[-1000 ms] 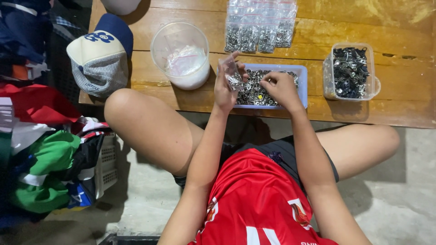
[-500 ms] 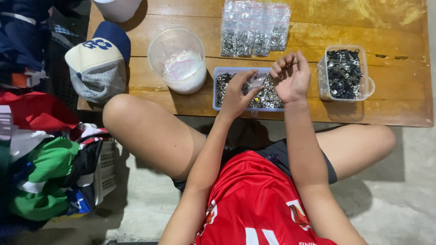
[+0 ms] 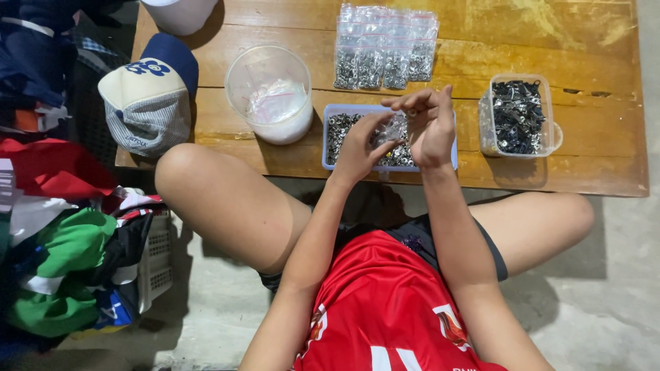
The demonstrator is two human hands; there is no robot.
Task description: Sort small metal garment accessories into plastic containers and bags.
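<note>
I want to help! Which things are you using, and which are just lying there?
In use: left hand and right hand holding a small clear bag over the blue tray of metal bits; filled bags.

Lying about: cap, clothes pile.

Small clear bag [image 3: 393, 128], part-filled with silver metal bits, held above blue tray [image 3: 328, 148]. Tray shallow, rectangular, holds shiny bits, near table's front edge.
</note>
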